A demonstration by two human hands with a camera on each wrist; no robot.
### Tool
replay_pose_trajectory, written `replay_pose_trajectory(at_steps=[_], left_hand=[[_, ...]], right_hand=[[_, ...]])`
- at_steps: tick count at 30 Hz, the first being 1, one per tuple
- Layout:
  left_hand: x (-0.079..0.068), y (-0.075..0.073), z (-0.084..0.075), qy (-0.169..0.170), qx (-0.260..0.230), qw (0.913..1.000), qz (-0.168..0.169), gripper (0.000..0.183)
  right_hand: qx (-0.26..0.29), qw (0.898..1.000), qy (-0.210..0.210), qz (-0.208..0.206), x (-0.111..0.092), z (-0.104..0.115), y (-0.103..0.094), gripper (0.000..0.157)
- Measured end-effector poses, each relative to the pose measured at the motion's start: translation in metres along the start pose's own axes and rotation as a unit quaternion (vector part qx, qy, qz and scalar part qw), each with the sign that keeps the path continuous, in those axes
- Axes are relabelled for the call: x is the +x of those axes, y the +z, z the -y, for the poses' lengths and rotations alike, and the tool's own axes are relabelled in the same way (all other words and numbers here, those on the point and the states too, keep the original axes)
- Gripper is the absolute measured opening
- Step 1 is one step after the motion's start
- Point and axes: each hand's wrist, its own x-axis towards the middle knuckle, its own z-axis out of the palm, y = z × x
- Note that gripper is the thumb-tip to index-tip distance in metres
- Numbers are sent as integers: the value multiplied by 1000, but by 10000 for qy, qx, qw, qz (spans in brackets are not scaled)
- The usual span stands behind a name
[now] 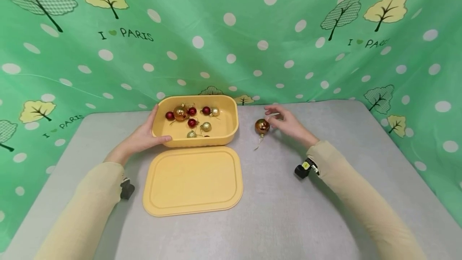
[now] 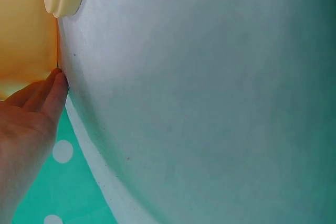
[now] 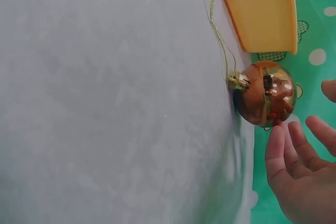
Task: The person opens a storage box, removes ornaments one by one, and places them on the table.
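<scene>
A yellow plastic box (image 1: 231, 135) stands at the back of the table and holds several small red, gold and glittery Christmas baubles (image 1: 180, 113). My left hand (image 1: 144, 133) grips its left end, thumb at the front rim and fingers along the outer side wall. To the right of the box, a shiny copper-gold bauble (image 1: 262, 126) with a string loop lies on the table. Beside that bauble is my right hand (image 1: 286, 123), fingers loosely bent and apart. In the right wrist view its fingertips (image 3: 276, 135) are at the bauble's edge; contact is unclear.
In front of the box lies its flat yellow lid (image 1: 193, 181). Grey table (image 1: 274, 212) surface stretches to the right and in front. A green dotted cloth (image 1: 231, 51) hangs behind the table and round its sides.
</scene>
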Motion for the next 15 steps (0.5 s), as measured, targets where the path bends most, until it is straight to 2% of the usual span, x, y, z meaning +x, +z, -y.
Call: replay_pose_trajectory(at_steps=[4, 9, 15], left_hand=[[1, -1, 0, -34, 14, 10000, 66, 119], [1, -2, -1, -72, -22, 9999, 95, 120], [2, -3, 3, -57, -57, 9999, 97, 121]], right_hand=[[-4, 9999, -96, -60, 1, 1, 2, 43], [-12, 9999, -27, -158, 2, 3, 2, 42], [-162, 9992, -240, -264, 4, 12, 3, 39]])
